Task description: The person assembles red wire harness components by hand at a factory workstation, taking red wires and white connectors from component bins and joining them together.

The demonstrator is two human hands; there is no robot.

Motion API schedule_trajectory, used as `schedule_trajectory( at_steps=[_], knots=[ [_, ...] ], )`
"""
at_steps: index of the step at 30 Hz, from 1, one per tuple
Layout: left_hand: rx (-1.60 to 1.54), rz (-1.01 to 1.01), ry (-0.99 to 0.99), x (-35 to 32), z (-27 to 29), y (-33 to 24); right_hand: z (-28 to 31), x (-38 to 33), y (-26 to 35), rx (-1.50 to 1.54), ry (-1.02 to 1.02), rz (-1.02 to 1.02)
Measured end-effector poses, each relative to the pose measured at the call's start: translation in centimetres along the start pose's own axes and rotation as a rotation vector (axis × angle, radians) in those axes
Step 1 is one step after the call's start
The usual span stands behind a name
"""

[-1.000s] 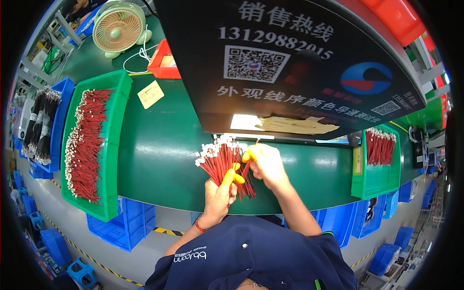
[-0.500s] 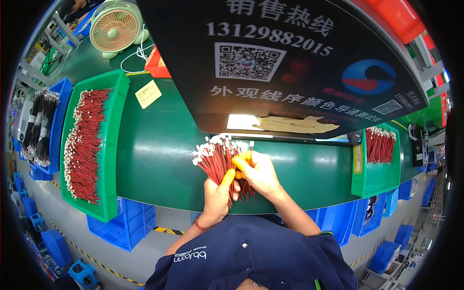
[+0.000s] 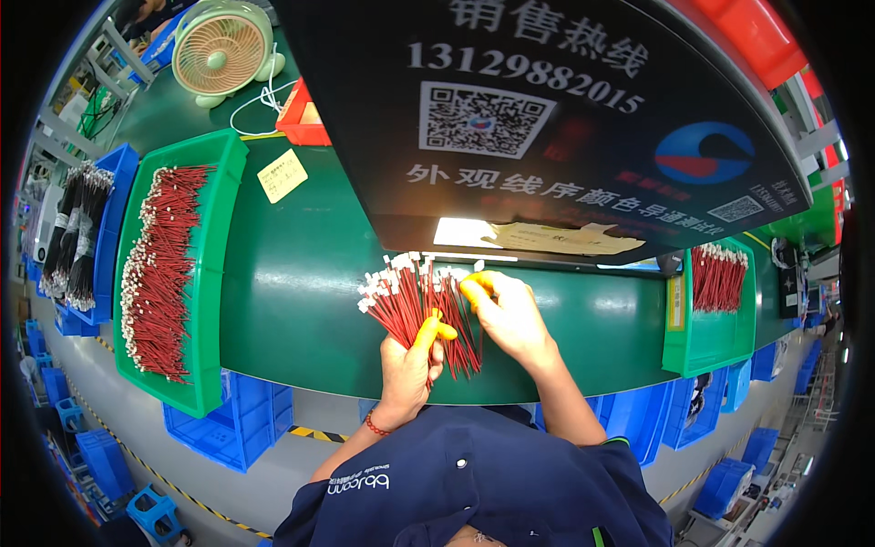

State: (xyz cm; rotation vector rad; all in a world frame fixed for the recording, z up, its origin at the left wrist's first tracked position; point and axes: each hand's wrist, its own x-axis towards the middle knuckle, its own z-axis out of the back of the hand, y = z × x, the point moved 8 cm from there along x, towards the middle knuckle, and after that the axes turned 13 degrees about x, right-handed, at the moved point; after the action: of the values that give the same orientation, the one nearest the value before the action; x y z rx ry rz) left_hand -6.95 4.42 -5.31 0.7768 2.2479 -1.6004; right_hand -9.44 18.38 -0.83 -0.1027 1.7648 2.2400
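Observation:
A fanned bundle of thin red cables with white connectors (image 3: 401,305) is gripped by my left hand (image 3: 412,360), thumb across it and fingers wrapped round. Yellow finger covers sit on some fingertips of both hands. Just right of the bundle, my right hand (image 3: 512,310) pinches a single cable, whose white connector (image 3: 479,265) sticks up above the fingertips; the rest of that cable is mostly hidden. The lower cable ends hang loose between the hands, above the green tabletop (image 3: 301,319).
A large green tray (image 3: 235,182) of similar red cables lies left, a smaller green tray (image 3: 720,342) right. A black panel (image 3: 583,118) overhangs the table's far side. Further back left are a fan (image 3: 219,59), a red bin (image 3: 296,117) and a yellow note (image 3: 283,176). Blue crates (image 3: 237,424) sit below.
My right hand has moved right, away from my left hand and the bundle, with the single connector at its fingertips. The bundle's right side has spread. My left hand stays nearly in place.

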Motion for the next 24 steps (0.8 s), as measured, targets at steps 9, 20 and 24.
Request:
schedule_trajectory(
  at_steps=[9,20,24],
  knots=[
    [0.088,-0.028,-0.019,-0.1,-0.4,0.2,-0.8,0.1,-1.9,0.435,-0.01,-0.088],
    [0.076,-0.01,-0.01,-0.3,-0.3,-0.1,-1.2,-0.1,-1.3,0.587,-0.028,-0.163],
    [0.038,-0.022,0.015,-0.3,-0.7,0.4,-2.1,-0.6,-1.0,0.57,0.007,-0.089]
  ],
)
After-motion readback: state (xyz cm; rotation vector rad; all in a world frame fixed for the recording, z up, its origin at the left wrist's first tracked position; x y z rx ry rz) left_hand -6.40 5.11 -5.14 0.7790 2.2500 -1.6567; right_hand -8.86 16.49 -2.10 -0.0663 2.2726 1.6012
